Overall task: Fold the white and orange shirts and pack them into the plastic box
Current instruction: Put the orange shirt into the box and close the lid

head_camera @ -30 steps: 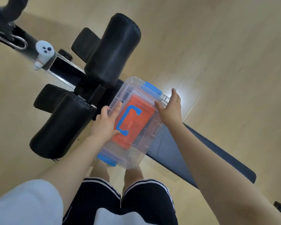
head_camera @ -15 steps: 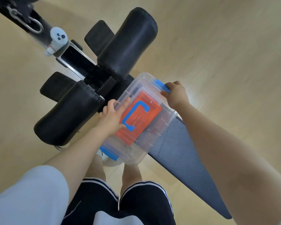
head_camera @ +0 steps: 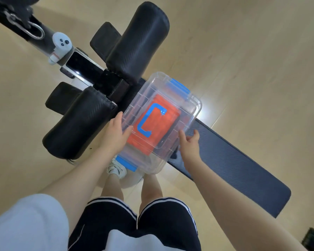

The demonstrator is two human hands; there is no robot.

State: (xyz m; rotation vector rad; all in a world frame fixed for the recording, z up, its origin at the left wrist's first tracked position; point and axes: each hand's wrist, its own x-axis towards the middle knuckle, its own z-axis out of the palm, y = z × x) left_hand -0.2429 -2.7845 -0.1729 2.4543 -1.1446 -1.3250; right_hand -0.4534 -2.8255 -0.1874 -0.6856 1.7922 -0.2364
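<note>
A clear plastic box (head_camera: 192, 105) with its lid on, blue latches and a blue lid handle (head_camera: 149, 120) rests on the dark bench pad. The folded orange shirt (head_camera: 163, 127) shows through the lid. No white shirt is visible in the box. My left hand (head_camera: 116, 134) presses on the lid's left side, thumb on top. My right hand (head_camera: 189, 142) grips the box's near right edge, fingers curled against its wall.
The box sits on a black exercise bench (head_camera: 234, 160) with two padded rollers (head_camera: 140, 38). A white controller (head_camera: 60, 45) and a phone (head_camera: 80, 67) lie on the bench frame at the upper left. Wooden floor surrounds the bench.
My right hand has moved from the far blue latch to the box's near right edge. My left hand has stayed on the lid.
</note>
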